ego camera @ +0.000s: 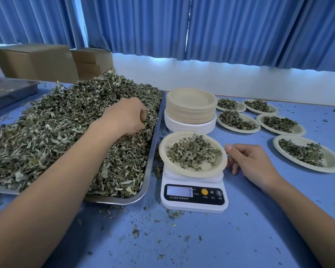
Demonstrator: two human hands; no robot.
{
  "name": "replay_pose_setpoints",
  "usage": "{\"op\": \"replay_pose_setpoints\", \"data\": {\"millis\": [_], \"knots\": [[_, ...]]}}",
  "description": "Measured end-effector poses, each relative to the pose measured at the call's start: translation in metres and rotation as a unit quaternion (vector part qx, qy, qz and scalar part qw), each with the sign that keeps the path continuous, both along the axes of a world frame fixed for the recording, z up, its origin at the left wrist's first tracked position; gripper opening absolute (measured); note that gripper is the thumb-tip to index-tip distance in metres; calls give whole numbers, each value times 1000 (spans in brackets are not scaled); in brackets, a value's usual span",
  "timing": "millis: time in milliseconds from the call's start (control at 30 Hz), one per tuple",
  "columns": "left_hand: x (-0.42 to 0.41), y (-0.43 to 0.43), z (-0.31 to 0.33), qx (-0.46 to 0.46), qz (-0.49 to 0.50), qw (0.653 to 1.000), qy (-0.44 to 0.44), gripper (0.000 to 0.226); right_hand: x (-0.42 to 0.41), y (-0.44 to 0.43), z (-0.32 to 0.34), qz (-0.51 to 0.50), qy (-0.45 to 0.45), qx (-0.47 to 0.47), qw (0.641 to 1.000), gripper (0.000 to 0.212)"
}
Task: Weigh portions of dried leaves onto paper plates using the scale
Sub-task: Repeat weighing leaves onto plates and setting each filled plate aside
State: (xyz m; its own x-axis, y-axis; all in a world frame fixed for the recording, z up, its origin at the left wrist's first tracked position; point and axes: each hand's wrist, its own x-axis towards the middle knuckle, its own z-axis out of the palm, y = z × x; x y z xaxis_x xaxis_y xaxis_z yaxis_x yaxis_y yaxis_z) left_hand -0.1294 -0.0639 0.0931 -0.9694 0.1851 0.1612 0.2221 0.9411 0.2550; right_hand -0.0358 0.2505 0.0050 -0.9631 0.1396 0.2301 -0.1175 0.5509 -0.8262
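Head view: left hand (128, 117) is digging into the dried leaves (66, 132) heaped in the tray (153, 151), fingers curling round a pinch. Right hand (253, 161) is resting just right of the paper plate (207, 168) on the scale (193, 204), thumb at the rim; can't tell if it's gripping. Plate with its portion is sitting between both hands, display (179, 191) showing 7. Risks: right hand leaning on the rim could be skewing the reading or tipping the overhanging plate. A loose pinch could be shedding leaves while crossing from the tray to the plate.

Dried leaves (66, 128) lie heaped in a tray (151, 161). Just right of it, a paper plate (211, 167) holding a small portion (191, 153) sits on the white scale (193, 205).
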Motion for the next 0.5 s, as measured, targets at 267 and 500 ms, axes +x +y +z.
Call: {"op": "replay_pose_setpoints", "data": {"millis": [267,500], "knots": [[11,29,6,-28,-52,998,-6,13,-1,1,-1,1,1,-6,1000,45],[14,41,-8,36,-119,990,-62,13,-1,0,1,6,-9,-32,999,35]]}}
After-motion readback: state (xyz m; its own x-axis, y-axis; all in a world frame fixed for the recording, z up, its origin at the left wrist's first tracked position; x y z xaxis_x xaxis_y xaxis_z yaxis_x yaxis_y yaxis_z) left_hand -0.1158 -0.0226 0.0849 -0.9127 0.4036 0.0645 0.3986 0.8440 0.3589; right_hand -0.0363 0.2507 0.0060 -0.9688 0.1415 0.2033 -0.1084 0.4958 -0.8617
